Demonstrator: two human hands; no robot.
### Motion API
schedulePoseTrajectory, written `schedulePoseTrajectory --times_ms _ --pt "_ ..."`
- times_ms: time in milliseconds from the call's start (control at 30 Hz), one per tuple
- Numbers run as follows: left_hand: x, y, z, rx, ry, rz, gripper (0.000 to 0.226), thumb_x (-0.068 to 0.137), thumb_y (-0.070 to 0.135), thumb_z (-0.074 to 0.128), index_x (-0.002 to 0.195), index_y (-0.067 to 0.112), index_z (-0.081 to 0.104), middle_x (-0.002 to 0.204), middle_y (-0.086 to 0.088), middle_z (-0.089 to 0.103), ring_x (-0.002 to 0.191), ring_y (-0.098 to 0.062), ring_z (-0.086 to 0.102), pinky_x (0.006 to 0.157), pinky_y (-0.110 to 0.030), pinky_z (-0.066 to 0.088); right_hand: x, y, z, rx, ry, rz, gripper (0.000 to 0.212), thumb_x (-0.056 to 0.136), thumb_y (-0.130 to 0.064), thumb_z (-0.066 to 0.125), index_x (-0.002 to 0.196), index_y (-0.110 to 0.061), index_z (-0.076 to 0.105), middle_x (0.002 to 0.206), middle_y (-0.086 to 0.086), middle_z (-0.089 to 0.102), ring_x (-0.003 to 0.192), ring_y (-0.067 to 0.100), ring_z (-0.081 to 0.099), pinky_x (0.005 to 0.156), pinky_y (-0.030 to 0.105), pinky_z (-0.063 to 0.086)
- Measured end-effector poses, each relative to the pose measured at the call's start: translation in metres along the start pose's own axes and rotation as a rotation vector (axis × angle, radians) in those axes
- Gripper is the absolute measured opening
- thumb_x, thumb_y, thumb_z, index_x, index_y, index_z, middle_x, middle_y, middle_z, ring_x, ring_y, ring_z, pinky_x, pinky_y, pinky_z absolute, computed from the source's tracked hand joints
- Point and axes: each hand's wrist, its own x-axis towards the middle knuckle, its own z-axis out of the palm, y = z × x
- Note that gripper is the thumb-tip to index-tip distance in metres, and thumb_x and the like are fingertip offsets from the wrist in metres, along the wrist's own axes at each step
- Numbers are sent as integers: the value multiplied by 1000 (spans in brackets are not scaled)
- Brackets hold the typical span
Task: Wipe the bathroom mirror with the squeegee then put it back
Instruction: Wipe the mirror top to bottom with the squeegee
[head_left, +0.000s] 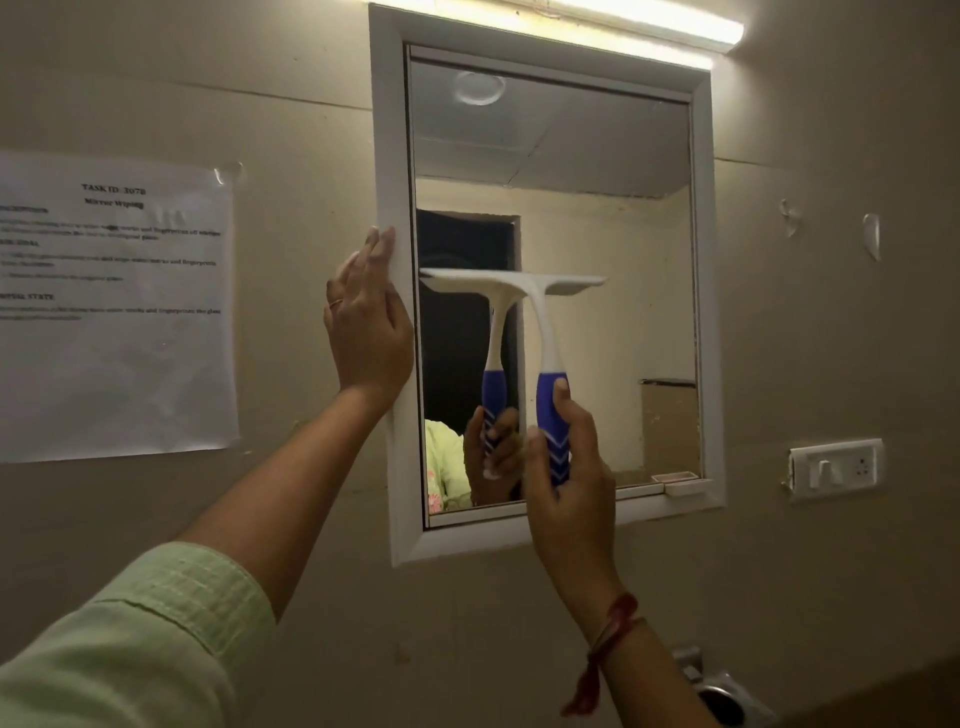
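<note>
A white-framed mirror (597, 156) hangs on the beige wall. My right hand (571, 483) grips the blue handle of a white squeegee (540, 312), held upright with its blade lying across the glass at mid height. The squeegee and my fingers are reflected in the glass just to the left. My left hand (369, 322) rests flat against the mirror's left frame edge, fingers pointing up and together, holding nothing.
A printed task sheet (114, 306) is taped to the wall at left. A lit tube light (649, 21) runs above the mirror. A switch and socket plate (836, 467) sits to the right, with two clear wall hooks (872, 234) above it. A metal fixture (722, 691) is at the lower right.
</note>
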Motion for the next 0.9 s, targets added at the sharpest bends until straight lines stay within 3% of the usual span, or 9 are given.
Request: schedulePoseTrajectory --times_ms 67,300,400,533,667,800,900 --pt "0 1 0 -2 0 0 42 95 10 37 137 13 41 139 -8 48 127 -27 43 104 -43 38 1 -1 -1 5 4 5 46 90 -44 40 134 -36 32 106 -28 47 90 11 61 69 27 57" --pt "1 0 0 -2 1 5 42 94 9 38 137 13 41 138 -8 49 126 -28 45 103 -41 39 -64 18 -4 24 -17 43 49 85 -41 43 124 -63 25 98 -13 54 75 7 61 54 16 53" --pt "1 0 0 -3 7 13 42 94 8 38 136 12 41 138 -9 49 126 -28 45 103 -42 39 -39 17 -7 5 -8 16 48 86 -42 42 130 -52 25 103 -8 56 74 6 59 57 15 52" --pt "0 -2 0 7 -2 3 43 95 9 38 137 13 40 139 -8 48 127 -26 43 104 -37 35 -8 8 -6 39 -18 -26 46 88 -43 41 132 -41 29 111 -37 46 89 4 58 68 13 52" --pt "1 -2 1 8 -8 4 43 95 9 38 137 13 40 139 -7 48 127 -26 43 104 -37 37 -44 18 -7 39 -6 17 44 86 -41 43 127 -50 30 97 -12 55 73 5 59 59 14 51" --pt "1 -3 2 9 7 4 42 95 9 38 137 14 41 138 -7 49 126 -26 44 103 -38 38 -79 26 -7 33 -13 49 48 84 -39 45 126 -55 29 92 -8 57 67 9 60 52 18 53" --pt "1 -3 3 17 8 9 42 95 9 37 137 15 40 138 -7 49 126 -26 44 103 -37 37 -52 21 -6 32 3 14 42 86 -39 45 125 -50 34 94 -10 56 70 6 59 55 13 50"
